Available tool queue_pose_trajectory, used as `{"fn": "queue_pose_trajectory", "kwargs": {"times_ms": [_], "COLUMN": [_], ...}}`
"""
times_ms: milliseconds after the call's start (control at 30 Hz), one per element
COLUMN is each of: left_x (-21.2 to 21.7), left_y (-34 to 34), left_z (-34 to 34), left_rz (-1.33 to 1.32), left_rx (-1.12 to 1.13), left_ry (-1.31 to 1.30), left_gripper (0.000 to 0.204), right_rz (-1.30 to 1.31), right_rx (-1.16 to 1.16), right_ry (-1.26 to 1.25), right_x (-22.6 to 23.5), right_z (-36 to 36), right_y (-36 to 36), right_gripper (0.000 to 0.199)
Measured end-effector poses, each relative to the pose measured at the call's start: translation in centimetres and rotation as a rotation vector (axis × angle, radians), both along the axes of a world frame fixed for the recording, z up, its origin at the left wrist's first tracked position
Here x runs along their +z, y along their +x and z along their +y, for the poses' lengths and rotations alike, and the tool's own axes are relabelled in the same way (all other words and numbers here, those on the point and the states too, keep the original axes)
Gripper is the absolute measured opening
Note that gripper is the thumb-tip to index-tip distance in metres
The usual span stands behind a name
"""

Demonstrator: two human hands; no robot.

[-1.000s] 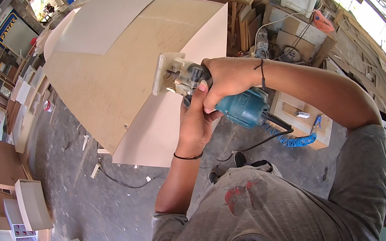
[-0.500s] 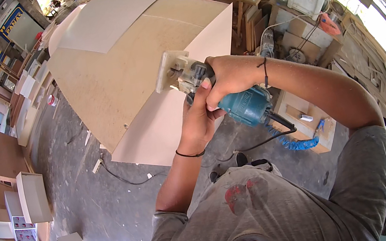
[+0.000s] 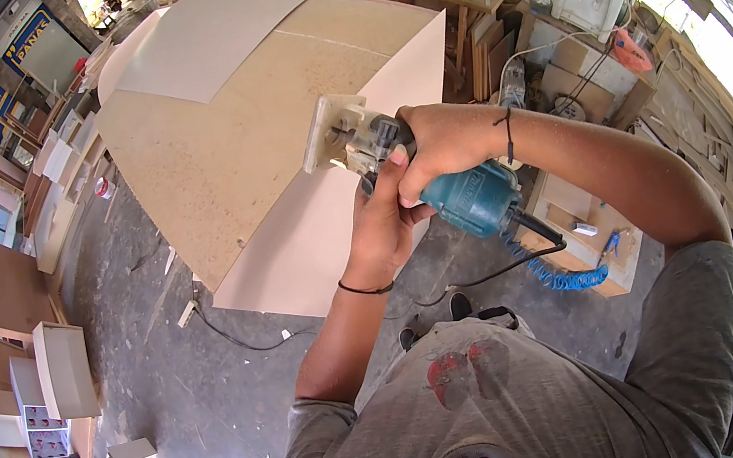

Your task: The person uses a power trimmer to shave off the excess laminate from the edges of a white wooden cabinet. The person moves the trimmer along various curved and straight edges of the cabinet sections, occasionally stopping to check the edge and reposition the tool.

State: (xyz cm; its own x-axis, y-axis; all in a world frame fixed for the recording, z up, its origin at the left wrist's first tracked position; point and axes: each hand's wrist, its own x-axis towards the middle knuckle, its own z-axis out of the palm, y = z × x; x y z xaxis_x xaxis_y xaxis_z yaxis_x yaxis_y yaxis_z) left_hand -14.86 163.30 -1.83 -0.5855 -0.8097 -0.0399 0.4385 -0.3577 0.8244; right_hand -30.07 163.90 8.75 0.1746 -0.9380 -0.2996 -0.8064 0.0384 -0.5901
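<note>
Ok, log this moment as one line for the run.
left hand: grips trimmer | right hand: grips trimmer body | trimmer base: on laminate sheet edge | sheet: lies over board | cord: trails down

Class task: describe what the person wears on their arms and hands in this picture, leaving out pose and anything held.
Both hands are bare, without gloves. The left hand has a thin dark band around its wrist. The right hand has a thin dark cord at its wrist. Both forearms are uncovered; short grey T-shirt sleeves end at the upper arms.
</note>
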Motion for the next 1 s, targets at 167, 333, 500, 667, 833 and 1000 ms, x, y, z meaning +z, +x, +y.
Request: {"fn": "queue_pose_trajectory", "kwargs": {"times_ms": [167, 333, 500, 667, 833, 1000], "left_x": [0.1, 0.4, 0.4, 0.7, 0.5, 0.5], "left_y": [-0.3, -0.5, -0.6, -1.0, -0.9, 0.0], "left_z": [-0.2, -0.1, -0.3, -0.4, -0.1, 0.7], "left_rz": [0.013, 0.018, 0.089, 0.071, 0.047, 0.038], "left_rx": [-0.009, -0.008, -0.024, -0.003, 0.041, 0.068], "left_ry": [0.01, 0.005, 0.06, 0.059, 0.084, 0.113], "left_gripper": [0.04, 0.041, 0.039, 0.038, 0.038, 0.041], "right_rz": [-0.013, -0.016, -0.024, -0.03, -0.032, -0.028], "right_rx": [-0.011, -0.018, -0.03, -0.024, -0.003, 0.003], "right_ry": [0.031, 0.038, 0.035, 0.049, 0.056, 0.037], "right_x": [0.7, 0.8, 0.3, 0.6, 0.7, 0.5], "right_z": [0.1, 0.1, -0.2, -0.4, -0.3, 0.3], "right_y": [0.0, -0.2, -0.4, -0.6, -0.5, 0.4], "right_gripper": [0.086, 0.084, 0.082, 0.081, 0.083, 0.087]}}
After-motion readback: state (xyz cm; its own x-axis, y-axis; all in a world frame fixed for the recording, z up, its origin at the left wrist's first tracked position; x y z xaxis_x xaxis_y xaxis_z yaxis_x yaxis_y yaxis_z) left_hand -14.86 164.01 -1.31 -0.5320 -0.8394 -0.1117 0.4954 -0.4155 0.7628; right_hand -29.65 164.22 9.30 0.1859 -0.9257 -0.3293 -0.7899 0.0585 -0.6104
